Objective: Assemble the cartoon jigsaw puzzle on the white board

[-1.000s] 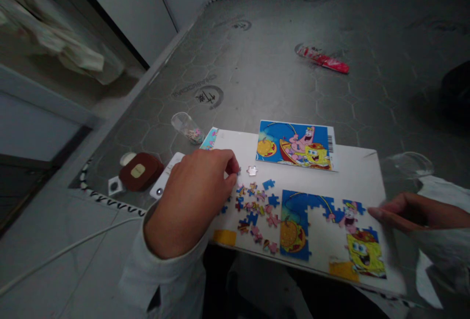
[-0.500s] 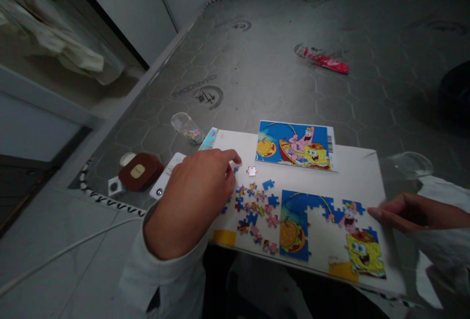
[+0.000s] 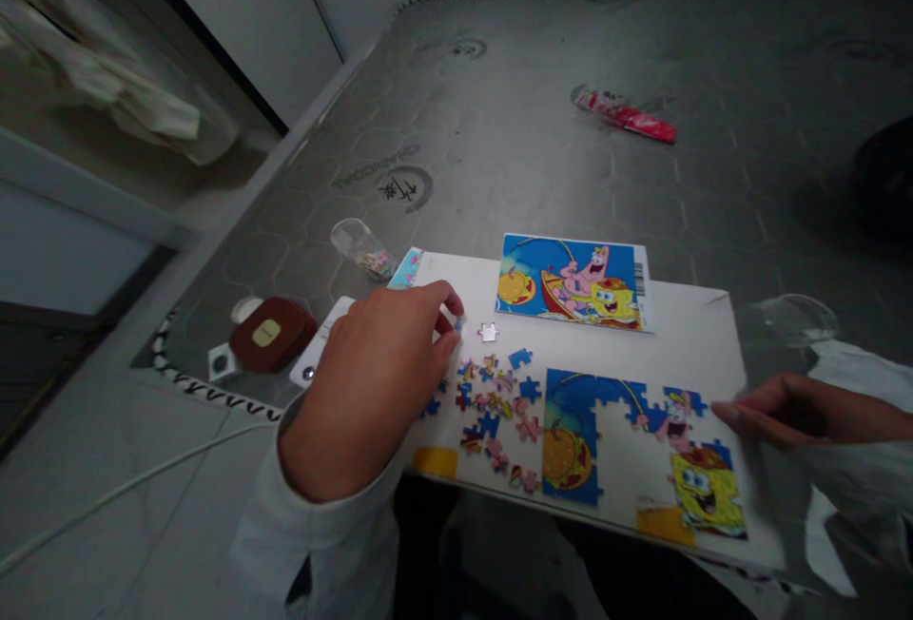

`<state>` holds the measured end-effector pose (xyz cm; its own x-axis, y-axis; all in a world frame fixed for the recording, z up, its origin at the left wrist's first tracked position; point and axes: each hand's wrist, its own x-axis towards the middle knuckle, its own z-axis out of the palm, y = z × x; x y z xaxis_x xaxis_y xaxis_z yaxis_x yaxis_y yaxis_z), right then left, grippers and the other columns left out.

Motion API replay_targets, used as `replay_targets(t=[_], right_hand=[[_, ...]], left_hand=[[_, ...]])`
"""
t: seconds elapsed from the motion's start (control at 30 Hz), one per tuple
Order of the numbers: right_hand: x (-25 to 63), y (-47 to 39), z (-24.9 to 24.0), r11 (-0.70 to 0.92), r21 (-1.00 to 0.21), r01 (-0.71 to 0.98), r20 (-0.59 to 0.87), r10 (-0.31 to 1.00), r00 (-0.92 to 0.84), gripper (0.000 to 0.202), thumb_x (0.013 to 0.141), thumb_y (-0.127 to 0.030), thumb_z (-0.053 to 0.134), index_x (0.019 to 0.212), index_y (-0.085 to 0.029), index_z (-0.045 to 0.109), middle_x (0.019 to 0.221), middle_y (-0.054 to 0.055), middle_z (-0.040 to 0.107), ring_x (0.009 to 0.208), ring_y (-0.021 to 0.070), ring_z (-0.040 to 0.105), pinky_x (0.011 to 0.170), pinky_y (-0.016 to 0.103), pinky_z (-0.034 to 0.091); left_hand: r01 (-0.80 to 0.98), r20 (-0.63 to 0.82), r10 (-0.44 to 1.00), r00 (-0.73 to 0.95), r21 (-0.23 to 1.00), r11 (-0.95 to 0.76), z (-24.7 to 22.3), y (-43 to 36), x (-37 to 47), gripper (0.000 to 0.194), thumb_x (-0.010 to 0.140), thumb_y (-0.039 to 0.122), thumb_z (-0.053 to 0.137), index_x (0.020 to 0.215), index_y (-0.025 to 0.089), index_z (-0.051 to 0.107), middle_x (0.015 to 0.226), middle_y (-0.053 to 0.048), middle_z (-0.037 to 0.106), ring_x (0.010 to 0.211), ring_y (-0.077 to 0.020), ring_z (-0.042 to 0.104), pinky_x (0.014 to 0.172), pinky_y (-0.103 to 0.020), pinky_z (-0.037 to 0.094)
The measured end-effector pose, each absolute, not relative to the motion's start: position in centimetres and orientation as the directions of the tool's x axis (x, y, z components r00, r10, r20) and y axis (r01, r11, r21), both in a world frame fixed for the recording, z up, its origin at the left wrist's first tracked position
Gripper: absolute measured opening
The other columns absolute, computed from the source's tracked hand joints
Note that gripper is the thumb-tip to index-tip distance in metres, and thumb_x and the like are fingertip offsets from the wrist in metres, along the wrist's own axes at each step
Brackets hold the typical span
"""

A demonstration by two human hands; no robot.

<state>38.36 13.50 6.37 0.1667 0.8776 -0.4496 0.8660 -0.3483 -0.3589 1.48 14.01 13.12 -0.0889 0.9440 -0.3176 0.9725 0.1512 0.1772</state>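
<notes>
My left hand point(image 3: 381, 368) reaches over the left part of a white board point(image 3: 689, 316), thumb and index finger curled around a small bluish puzzle piece point(image 3: 460, 324). A piece lying light side up point(image 3: 488, 332) is just right of those fingertips. Below it spreads a cluster of loose pieces point(image 3: 503, 401). The partly joined puzzle point(image 3: 571, 430) shows a burger on the left and a yellow cartoon face point(image 3: 706, 487) on the right, with bare board between. At the board's right edge, my right hand point(image 3: 806, 411) has its fingers pressed together, tips beside the puzzle; nothing shows in them.
A picture card point(image 3: 571, 282) lies at the board's upper edge. Clear containers stand left point(image 3: 363, 251) and right point(image 3: 791, 316). A brown case point(image 3: 273, 333) and a white phone-like object point(image 3: 318, 349) sit left. A red wrapper point(image 3: 628, 116) lies farther back on the grey mat.
My left hand has drawn slightly left and its thumb and index have closed in around the bluish piece. My right hand stays nearly still.
</notes>
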Motion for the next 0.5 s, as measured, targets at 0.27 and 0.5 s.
replay_targets(t=[0.27, 0.5], right_hand=[[37.45, 13.43, 7.23, -0.328, -0.284, 0.901, -0.431, 0.883, 0.185, 0.038, 0.067, -0.067, 0.057, 0.066, -0.029, 0.059, 0.067, 0.001, 0.073, 0.062, 0.0233, 0.066, 0.063, 0.040, 0.049], [37.40, 13.16, 7.16, -0.312, -0.269, 0.911, -0.397, 0.898, 0.190, 0.038, 0.070, -0.069, 0.059, 0.064, -0.032, 0.058, 0.065, 0.003, 0.070, 0.059, 0.0262, 0.062, 0.057, 0.041, 0.046]], left_hand=[[0.982, -0.283, 0.957, -0.062, 0.155, 0.110, 12.85, 14.03, 1.27, 0.021, 0.091, 0.030, 0.058, 0.102, 0.033, 0.075, 0.096, -0.001, 0.079, 0.086, -0.0286, 0.072, 0.077, -0.042, 0.050], [0.986, -0.323, 0.946, 0.038, 0.166, 0.018, 12.71, 14.08, 1.35, 0.030, 0.094, 0.028, 0.052, 0.107, 0.033, 0.078, 0.106, -0.004, 0.079, 0.087, -0.0281, 0.073, 0.079, -0.042, 0.053]])
